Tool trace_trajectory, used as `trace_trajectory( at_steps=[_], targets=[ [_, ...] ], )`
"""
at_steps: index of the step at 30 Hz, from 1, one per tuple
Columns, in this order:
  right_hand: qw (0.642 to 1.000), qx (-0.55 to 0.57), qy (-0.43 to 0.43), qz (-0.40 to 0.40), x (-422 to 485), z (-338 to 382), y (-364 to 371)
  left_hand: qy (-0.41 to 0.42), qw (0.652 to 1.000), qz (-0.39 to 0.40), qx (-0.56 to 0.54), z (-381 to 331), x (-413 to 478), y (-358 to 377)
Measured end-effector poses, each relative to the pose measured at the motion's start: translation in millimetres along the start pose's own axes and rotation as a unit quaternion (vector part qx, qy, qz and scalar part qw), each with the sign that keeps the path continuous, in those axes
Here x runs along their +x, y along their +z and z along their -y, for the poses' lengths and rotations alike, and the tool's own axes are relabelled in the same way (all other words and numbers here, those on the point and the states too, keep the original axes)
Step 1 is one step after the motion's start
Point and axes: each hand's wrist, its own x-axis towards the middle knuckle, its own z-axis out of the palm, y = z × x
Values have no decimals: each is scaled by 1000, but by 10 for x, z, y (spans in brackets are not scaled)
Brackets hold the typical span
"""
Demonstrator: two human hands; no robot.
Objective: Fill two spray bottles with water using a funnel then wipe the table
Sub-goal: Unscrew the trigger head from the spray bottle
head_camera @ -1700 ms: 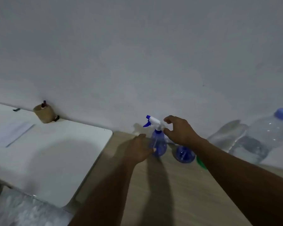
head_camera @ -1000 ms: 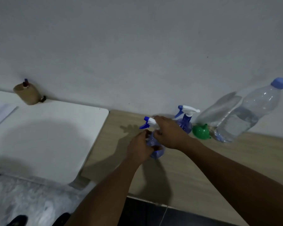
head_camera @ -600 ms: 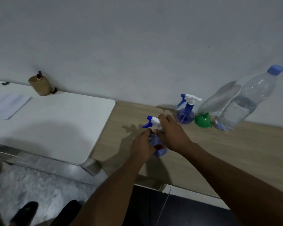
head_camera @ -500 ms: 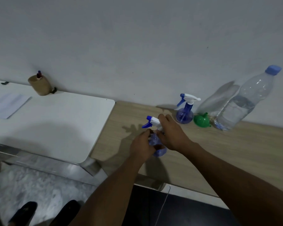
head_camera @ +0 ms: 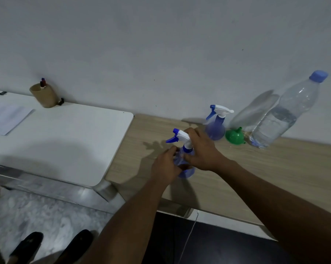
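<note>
Opening step, by my judgement: the left hand wraps its fingers round the spray bottle, the right hand grasps its top, toward the table's left end. Next: twist the top off, then fetch the funnel from the back edge.

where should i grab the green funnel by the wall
Pinch the narrow spout of the green funnel from above. It seems to sit wide mouth down with the spout up, and the far spray bottle and water bottle flank it closely, so a sideways reach looks cramped.
</note>
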Motion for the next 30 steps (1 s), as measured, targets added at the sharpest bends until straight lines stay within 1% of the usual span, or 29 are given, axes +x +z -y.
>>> trace_trajectory(
  at_steps=[2, 3, 7, 9, 12, 16, 17, 21, 24, 26, 30],
  targets=[
    [998, -50, 13, -24, -6, 1, 18, 2, 1000, -2, 1, -21, -9, 7],
    [998, -53, 21, -25, -4, 21, 33, 0, 1000, -3, 2, -19, -8, 15],
    [1000, 22, 17, -1, -15, 58, 23, -3, 1000, 2, 2, -22, 5, 6],
    [1000, 3, 11, -3, -14, 11, 3, 4, 1000, -4, 9, -20, 11, 8],
    [998, -51, 29, -27, -14, 34, 28, 6, 1000, -7, 9, -17, 2, 16],
    [999, 31, 17, 2, -36, 48, 17, 7, 1000, -5, 8, 2, -11, 21],
    [999, 36, 15, 6, -38, 23, -9, 9, 1000, -4, 11, -2, -11, 23],
    [999, -26, 35, -20, -29, -24, 17, 7, 1000, 2, 8, -17, -1, 29],
    [999, 19, 29, 6, -36, -16, 7, 2, 1000, 6, 10, 3, 13, 25],
    [999, 20, 17, 32, -28, -52, -52, 6, 1000, 4, 10, -1, 10, 17],
    [1000, -6, 25, 13, 0, -58, -46, 4, 1000, 8, 7, -11, 15, 32]
  ],
)
